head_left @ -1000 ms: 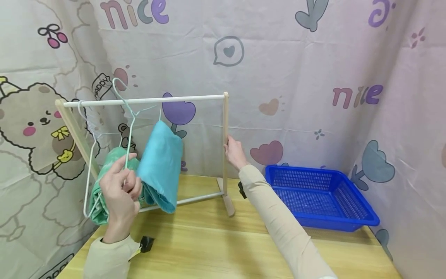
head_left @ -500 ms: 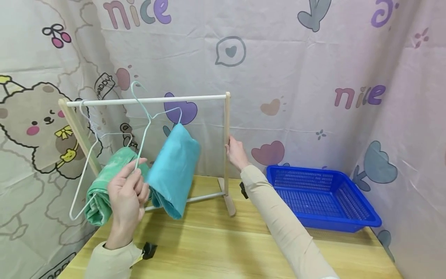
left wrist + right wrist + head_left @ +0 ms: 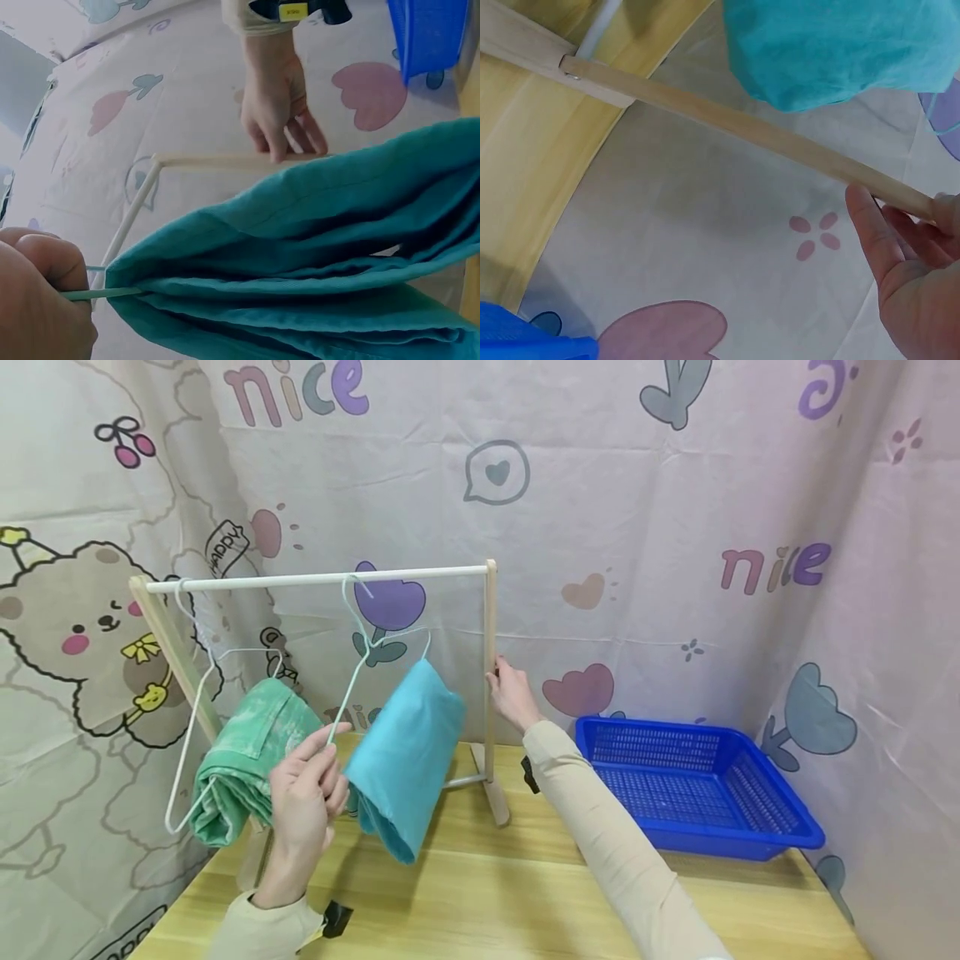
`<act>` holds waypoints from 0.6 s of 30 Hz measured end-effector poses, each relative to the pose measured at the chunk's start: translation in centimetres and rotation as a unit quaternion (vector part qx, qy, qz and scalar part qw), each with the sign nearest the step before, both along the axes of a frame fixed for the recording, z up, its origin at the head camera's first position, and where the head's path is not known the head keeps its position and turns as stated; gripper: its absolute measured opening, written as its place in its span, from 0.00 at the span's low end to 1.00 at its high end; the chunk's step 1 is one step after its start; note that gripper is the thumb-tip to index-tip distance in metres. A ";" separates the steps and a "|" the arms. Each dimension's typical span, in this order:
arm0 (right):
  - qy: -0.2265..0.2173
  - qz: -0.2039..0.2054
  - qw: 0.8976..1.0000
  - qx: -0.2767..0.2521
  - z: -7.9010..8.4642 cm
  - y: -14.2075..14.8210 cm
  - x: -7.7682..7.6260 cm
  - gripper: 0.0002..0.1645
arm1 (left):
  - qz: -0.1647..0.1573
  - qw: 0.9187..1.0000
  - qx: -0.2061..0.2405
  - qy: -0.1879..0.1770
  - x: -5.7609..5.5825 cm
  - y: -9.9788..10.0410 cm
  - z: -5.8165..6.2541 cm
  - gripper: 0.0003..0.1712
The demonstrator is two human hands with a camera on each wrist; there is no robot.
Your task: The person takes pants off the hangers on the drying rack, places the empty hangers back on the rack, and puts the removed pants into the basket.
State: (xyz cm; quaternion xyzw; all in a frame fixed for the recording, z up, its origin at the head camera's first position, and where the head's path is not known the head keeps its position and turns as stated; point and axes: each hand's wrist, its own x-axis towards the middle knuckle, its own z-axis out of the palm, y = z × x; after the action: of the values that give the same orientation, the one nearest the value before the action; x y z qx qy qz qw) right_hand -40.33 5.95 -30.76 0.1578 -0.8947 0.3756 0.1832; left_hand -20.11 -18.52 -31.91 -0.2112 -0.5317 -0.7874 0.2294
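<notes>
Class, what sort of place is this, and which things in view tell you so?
Probably an indoor tabletop corner set up for hanging laundry: a printed curtain hangs behind the table, a small clothes rack stands on it, and cloths drape over hangers.

Head view's nice and bright, soft shadows on my table [image 3: 427, 906]; both wrist views are way dimmer, my left hand [image 3: 41, 296] looking dull and soft.
</notes>
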 end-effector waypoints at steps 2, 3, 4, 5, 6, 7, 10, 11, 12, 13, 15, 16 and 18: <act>0.001 -0.003 1.000 0.003 -0.1 0.0 0.0 0.20 | -0.005 1.000 0.002 -0.006 -0.1 0.2 -0.2 0.17; 0.001 -0.004 1.000 0.001 -0.2 0.0 0.0 0.20 | -0.006 1.000 0.003 -0.009 -0.2 0.3 -0.2 0.17; -0.001 -0.004 1.000 0.000 -0.4 0.1 0.1 0.20 | -0.006 1.000 0.007 -0.012 -0.2 0.4 -0.3 0.17; -0.001 -0.004 1.000 0.000 -0.6 0.1 0.2 0.20 | -0.007 1.000 0.010 -0.015 -0.3 0.5 -0.4 0.16; -0.001 -0.004 1.000 -0.001 -0.8 0.1 0.3 0.20 | -0.006 1.000 0.011 -0.019 -0.3 0.6 -0.4 0.16; -0.002 -0.003 1.000 -0.004 -1.1 0.2 0.4 0.20 | -0.007 1.000 0.013 -0.021 -0.4 0.7 -0.5 0.16; -0.012 -0.007 1.000 -0.020 -2.1 0.3 0.8 0.18 | -0.012 0.999 0.015 -0.029 -0.4 1.1 -0.6 0.17; -0.013 -0.011 1.000 -0.024 -2.5 0.4 1.0 0.17 | -0.014 0.999 0.014 -0.032 -0.5 1.2 -0.6 0.18; -0.016 -0.016 0.999 -0.027 -2.9 0.4 1.1 0.16 | -0.015 0.999 0.014 -0.034 -0.5 1.3 -0.6 0.18; -0.018 -0.021 0.999 -0.029 -3.4 0.4 1.2 0.14 | -0.015 0.999 0.013 -0.036 -0.5 1.5 -0.6 0.19; -0.023 -0.024 0.999 -0.023 -4.4 0.4 1.5 0.10 | -0.012 0.999 0.013 -0.043 -0.5 1.7 -0.5 0.19; -0.025 -0.022 0.999 -0.014 -4.9 0.3 1.6 0.08 | -0.009 0.999 0.012 -0.046 -0.6 1.9 -0.4 0.19; -0.042 -0.007 0.999 0.007 -5.9 0.1 2.1 0.07 | -0.006 0.999 0.015 -0.051 -0.6 2.1 -0.3 0.19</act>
State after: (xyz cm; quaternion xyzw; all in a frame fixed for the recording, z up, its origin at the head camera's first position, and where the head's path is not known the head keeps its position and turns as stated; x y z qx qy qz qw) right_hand -38.26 6.03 -36.70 0.1373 -0.9054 0.3740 0.1469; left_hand -20.72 -16.41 -32.25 -0.1706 -0.5292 -0.8066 0.2006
